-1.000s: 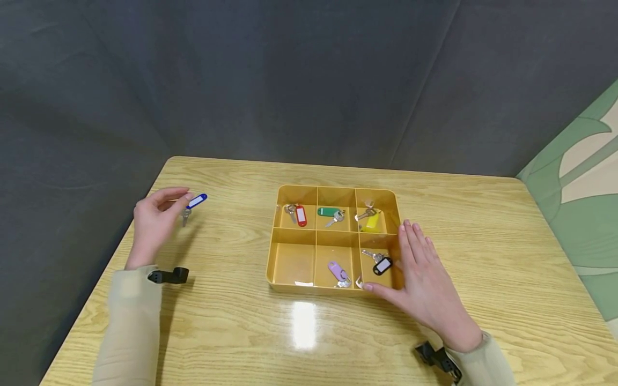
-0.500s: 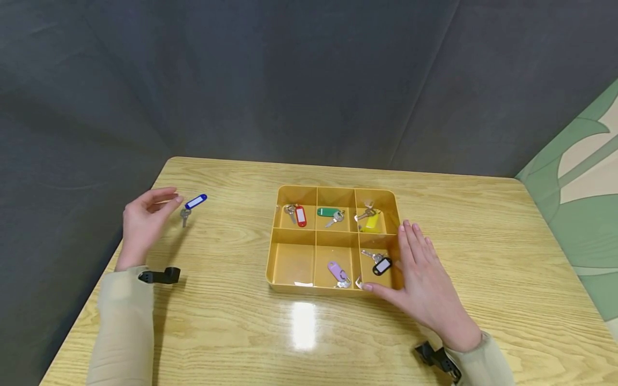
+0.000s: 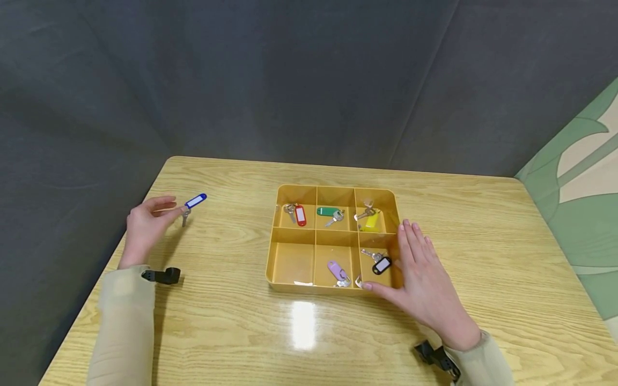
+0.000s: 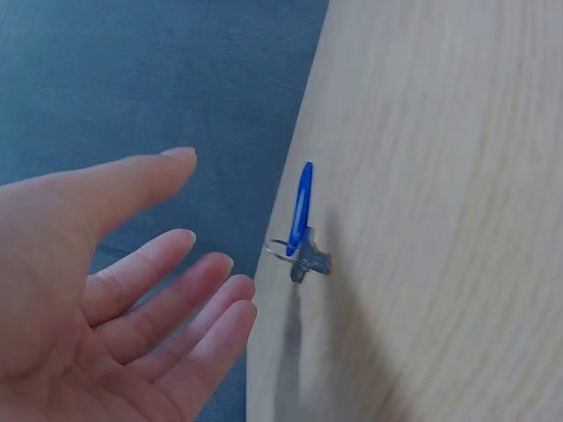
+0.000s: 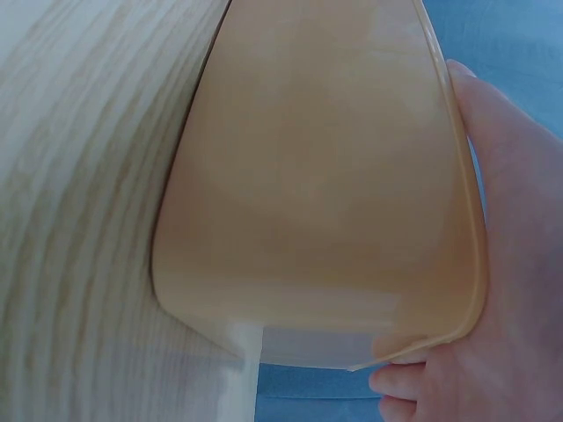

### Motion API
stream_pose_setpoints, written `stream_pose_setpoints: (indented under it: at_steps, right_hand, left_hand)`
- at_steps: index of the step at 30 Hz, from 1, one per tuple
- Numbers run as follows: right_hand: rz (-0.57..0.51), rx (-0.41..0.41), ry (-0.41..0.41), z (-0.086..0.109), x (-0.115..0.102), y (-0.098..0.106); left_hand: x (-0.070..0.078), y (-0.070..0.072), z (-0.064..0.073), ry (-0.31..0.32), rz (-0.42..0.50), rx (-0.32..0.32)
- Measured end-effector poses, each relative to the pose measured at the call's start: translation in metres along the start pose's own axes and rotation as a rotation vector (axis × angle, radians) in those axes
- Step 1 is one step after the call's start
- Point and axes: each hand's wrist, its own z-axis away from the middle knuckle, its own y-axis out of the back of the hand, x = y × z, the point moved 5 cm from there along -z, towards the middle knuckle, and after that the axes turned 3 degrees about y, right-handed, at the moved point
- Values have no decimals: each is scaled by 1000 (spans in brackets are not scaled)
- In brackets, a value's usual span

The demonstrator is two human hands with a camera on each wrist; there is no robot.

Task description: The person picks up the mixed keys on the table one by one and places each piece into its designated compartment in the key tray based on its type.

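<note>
A key with a blue tag lies at the table's left side. In the left wrist view the key and its ring stand apart from my left hand, whose fingers and thumb are spread with nothing between them. Seen from the head, that left hand is just left of the key. My right hand rests against the near right corner of a yellow divided tray, fingers straight along its right side, thumb at the front rim. The right wrist view shows the tray's outer wall beside the hand.
Keys with red, green, yellow, purple and black tags lie in separate tray compartments. The near left compartment shows bare. A dark curtain hangs behind the wooden table.
My left hand drew left, away from the blue-tagged key, then came slightly back toward it and lower. The key and my right hand stay in place.
</note>
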Motion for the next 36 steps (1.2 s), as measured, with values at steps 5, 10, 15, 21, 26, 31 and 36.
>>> stream_pose_setpoints:
  at_steps: [5,10,15,21,26,31,36]
  right_hand:
    - [1,-5,-2,0,1,0]
    - [0,-5,0,0,1,-1]
    - [3,-5,4,0,1,-1]
    - [6,-7,6,0,1,-1]
    - [8,-12,3,0,1,-1]
    - [3,-16,0,0,1,-2]
    - [2,-18,-2,0,1,-2]
  left_hand:
    - [-6,-4,-1,17,-17,-30]
    - [-8,-8,0,8,-16,-57]
    - [-8,-11,-3,-7,-55,-54]
    - [-9,-14,-10,-3,-121,-63]
    - [-9,-17,-13,15,-168,-91]
    - [-7,-20,-13,18,-191,-101]
    - [-5,-21,-12,24,-182,-101]
